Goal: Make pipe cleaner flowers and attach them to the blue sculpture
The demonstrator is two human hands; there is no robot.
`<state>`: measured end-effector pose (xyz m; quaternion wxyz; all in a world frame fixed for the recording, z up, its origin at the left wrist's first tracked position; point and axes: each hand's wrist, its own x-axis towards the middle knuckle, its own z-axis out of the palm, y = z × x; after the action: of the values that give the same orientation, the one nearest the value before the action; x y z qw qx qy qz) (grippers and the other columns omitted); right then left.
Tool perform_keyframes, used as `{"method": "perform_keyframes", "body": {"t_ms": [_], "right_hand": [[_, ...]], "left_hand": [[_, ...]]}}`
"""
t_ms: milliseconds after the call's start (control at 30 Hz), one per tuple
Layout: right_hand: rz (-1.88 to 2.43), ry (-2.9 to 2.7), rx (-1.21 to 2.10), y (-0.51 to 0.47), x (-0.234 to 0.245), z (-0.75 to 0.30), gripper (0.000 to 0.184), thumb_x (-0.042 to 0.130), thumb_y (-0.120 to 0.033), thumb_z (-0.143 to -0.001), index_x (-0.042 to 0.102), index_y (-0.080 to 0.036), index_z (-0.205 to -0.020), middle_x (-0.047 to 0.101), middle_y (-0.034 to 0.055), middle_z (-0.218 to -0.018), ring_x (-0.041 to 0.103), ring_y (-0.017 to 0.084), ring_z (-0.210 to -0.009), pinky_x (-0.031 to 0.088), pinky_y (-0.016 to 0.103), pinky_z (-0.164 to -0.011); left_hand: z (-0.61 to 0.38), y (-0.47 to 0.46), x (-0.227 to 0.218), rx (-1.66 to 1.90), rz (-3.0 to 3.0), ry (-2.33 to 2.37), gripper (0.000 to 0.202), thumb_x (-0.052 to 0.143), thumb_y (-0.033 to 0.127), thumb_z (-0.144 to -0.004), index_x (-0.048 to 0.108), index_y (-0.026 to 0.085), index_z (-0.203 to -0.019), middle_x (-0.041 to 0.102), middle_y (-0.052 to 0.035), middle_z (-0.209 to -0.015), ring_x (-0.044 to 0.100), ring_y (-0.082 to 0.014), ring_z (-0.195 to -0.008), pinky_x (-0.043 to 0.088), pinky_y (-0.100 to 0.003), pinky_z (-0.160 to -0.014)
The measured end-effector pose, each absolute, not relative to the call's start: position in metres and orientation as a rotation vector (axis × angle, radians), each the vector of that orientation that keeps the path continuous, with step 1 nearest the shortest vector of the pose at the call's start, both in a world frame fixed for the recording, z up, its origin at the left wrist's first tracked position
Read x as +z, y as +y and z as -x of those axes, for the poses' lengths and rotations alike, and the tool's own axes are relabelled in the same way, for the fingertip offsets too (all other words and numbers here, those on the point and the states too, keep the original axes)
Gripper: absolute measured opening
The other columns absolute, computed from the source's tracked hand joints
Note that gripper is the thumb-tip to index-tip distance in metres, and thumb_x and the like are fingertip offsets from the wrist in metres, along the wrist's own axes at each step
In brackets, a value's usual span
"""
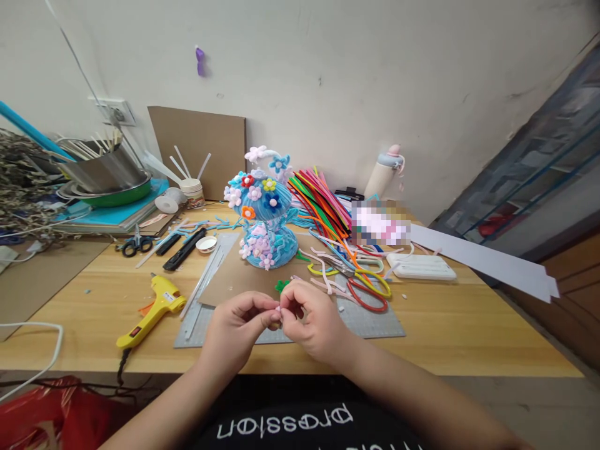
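Note:
My left hand (237, 322) and my right hand (314, 320) meet over the near edge of the cutting mat, fingertips pinched together. Between them sits a small pale pink fuzzy piece (278, 309), mostly covered by the fingers; it looks like pipe cleaner. Just beyond my knuckles a green fuzzy shape (281, 285) shows in part. Behind it, on a cardboard sheet (225, 281), stands a blue mushroom-shaped pipe-cleaner model (262, 219) with coloured flowers on its cap and base.
A yellow hot glue gun (157, 309) lies left of the grey cutting mat (375, 322). Scissors with red and yellow handles (370, 290) lie right, near loose pink strips. Behind are a pipe-cleaner bundle (321, 203), a bottle (384, 172) and black-handled scissors (135, 242).

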<state>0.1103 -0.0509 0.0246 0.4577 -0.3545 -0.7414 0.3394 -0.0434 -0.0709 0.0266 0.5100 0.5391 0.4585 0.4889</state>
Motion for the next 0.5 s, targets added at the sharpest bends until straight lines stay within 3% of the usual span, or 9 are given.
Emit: {"method": "perform_keyframes", "body": {"t_ms": [167, 300, 433, 500], "right_hand": [[0.817, -1.396, 1.526, -0.047, 0.020, -0.104, 0.007, 0.053, -0.019, -0.073, 0.047, -0.018, -0.069, 0.042, -0.0052, -0.057, 0.038, 0.008, -0.050, 0.028, 0.022, -0.048], [0.482, -0.964, 2.006, -0.042, 0.017, -0.106, 0.012, 0.056, -0.020, -0.072, 0.047, -0.017, -0.067, 0.040, -0.0061, -0.061, 0.031, 0.004, -0.044, 0.026, 0.022, -0.047], [0.285, -0.738, 2.187, -0.038, 0.011, -0.112, 0.014, 0.058, -0.024, -0.073, 0.047, -0.017, -0.069, 0.037, -0.0054, -0.067, 0.028, 0.004, -0.046, 0.027, 0.021, -0.048], [0.261, -0.709, 2.192, -0.037, 0.007, -0.114, 0.014, 0.058, -0.025, -0.074, 0.047, -0.017, -0.069, 0.037, -0.0053, -0.067, 0.027, 0.004, -0.047, 0.026, 0.021, -0.048]], "left_hand": [[0.056, -0.075, 0.024, 1.194, -1.381, 1.241, 0.022, 0.060, 0.034, -0.077, 0.064, 0.016, -0.090, 0.067, -0.0029, -0.072, 0.061, -0.0145, -0.062, 0.051, -0.028, -0.062], [0.111, -0.071, 0.016, 1.239, -1.581, 1.894, 0.032, 0.053, 0.043, -0.080, 0.060, 0.016, -0.097, 0.064, -0.0090, -0.089, 0.059, -0.0200, -0.072, 0.048, -0.032, -0.064], [0.179, -0.073, 0.005, 0.651, -2.013, 2.567, 0.050, 0.046, 0.052, -0.079, 0.055, 0.011, -0.107, 0.059, -0.0180, -0.095, 0.055, -0.0352, -0.093, 0.043, -0.044, -0.076], [0.199, -0.078, -0.001, 0.327, -2.092, 2.721, 0.060, 0.043, 0.058, -0.078, 0.050, 0.009, -0.112, 0.059, -0.0188, -0.097, 0.054, -0.0395, -0.094, 0.042, -0.047, -0.076]]}}
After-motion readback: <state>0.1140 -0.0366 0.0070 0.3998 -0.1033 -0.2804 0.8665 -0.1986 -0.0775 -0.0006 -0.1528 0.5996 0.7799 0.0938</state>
